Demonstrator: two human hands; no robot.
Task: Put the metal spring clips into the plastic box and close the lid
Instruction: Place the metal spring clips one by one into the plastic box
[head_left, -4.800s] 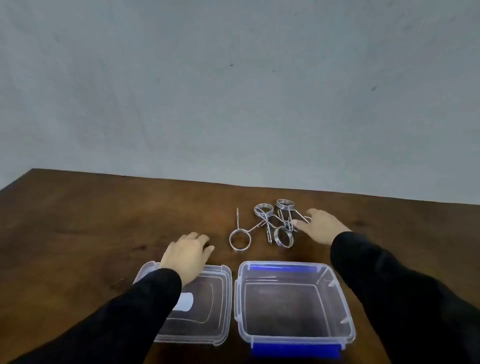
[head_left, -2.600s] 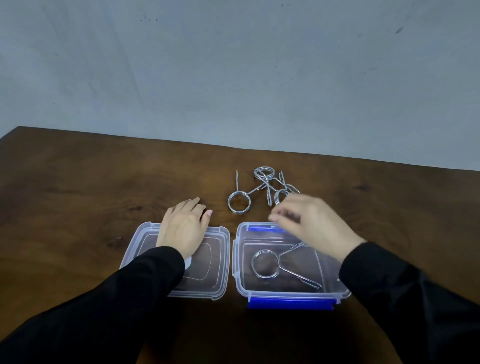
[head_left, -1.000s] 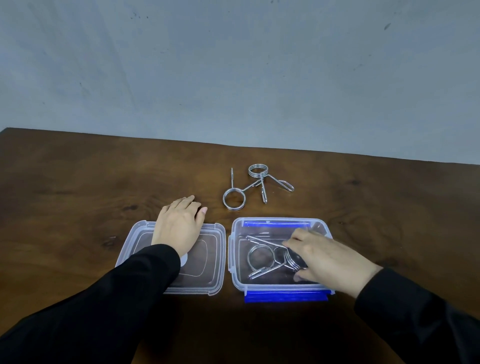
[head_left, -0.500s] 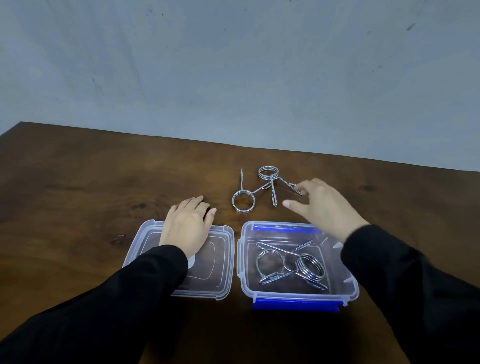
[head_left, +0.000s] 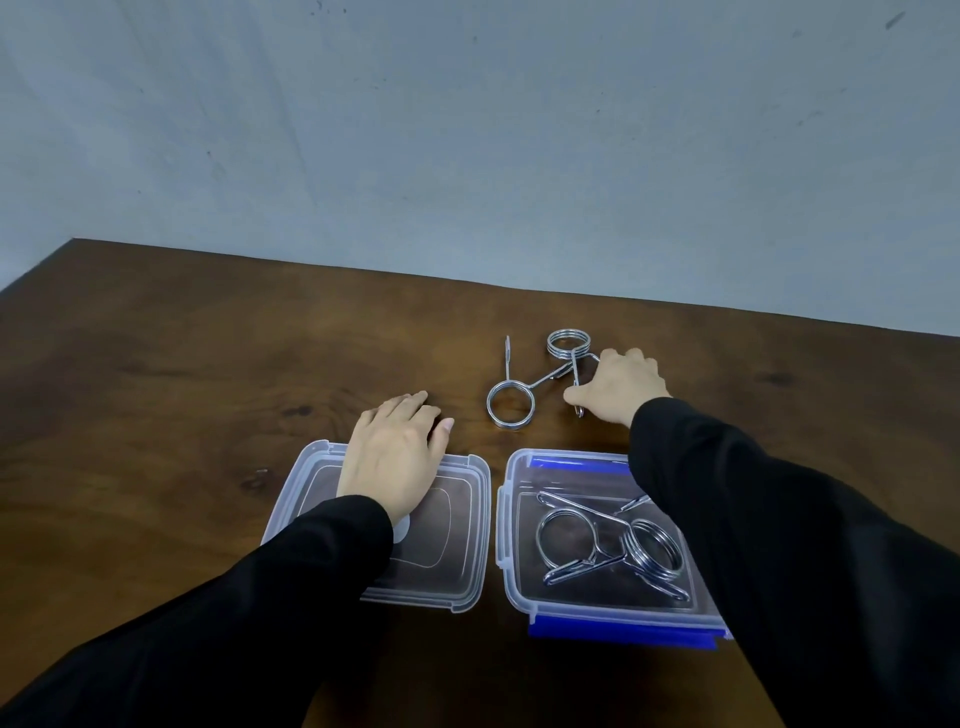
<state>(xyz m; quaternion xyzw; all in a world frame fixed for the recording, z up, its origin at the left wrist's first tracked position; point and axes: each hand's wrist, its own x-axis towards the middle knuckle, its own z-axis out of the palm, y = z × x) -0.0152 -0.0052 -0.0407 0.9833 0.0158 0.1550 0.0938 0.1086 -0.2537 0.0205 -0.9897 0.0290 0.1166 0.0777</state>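
A clear plastic box (head_left: 511, 582) with blue latches sits open on the wooden table, with two metal spring clips (head_left: 608, 545) lying crossed inside it. Its clear lid (head_left: 462, 566) lies flat to the left, and my left hand (head_left: 397, 454) rests palm down on it. Beyond the box two more clips lie on the table: a left clip (head_left: 510, 402) with a big ring and a far clip (head_left: 569, 344) with a coiled ring. My right hand (head_left: 618, 387) pinches the handles of the far clip between thumb and fingers. My right sleeve hides the box's right wall.
The dark wooden table (head_left: 182, 364) spreads wide on both sides, its far edge against a plain grey wall (head_left: 467, 130). The table's left corner shows at the far left.
My right hand placed two clips into the box, one after the other, then reached out past the box and closed on the far clip. My left hand has stayed on the lid.
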